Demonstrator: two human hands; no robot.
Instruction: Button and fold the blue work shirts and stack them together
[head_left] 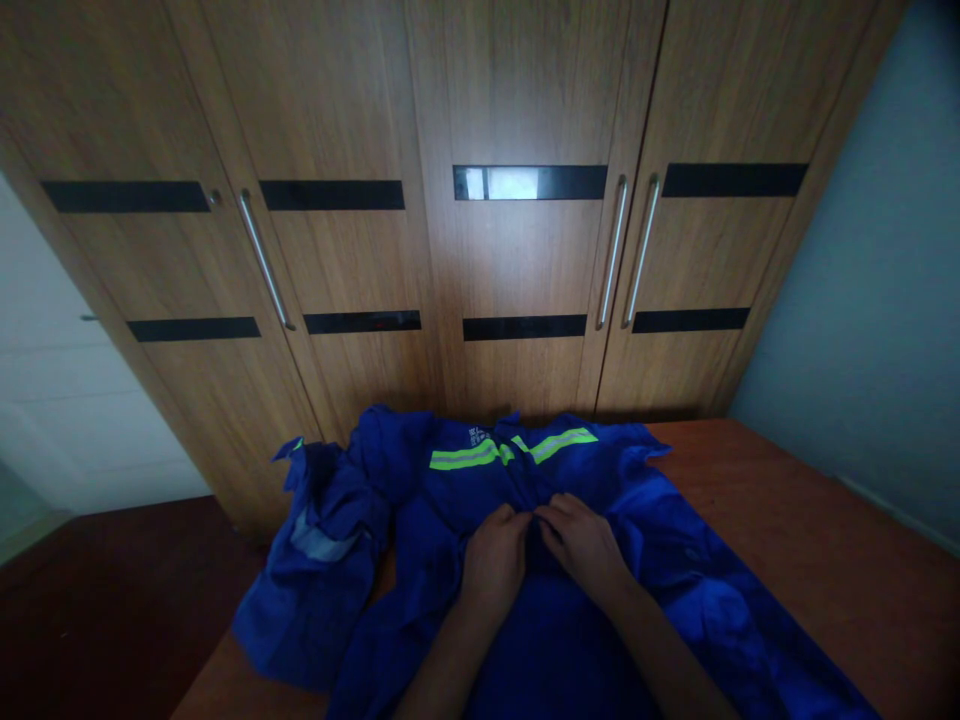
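A blue work jacket (427, 520) with yellow-green reflective strips across its chest lies spread on a reddish-brown table. My left hand (495, 555) and my right hand (581, 540) meet at the front opening, below the strips. Both sets of fingers are closed, pinching the jacket's front edges where they come together. Whatever fastener sits between the fingertips is hidden. At the left, a bunched sleeve with a pale band hangs toward the table's edge; the other sleeve stretches down to the right.
Behind the table (795, 530) stands a wooden wardrobe (517, 260) with metal handles and dark strips. A pale wall (862, 330) rises on the right. To the left are a white door (82, 400) and the dark floor (135, 600).
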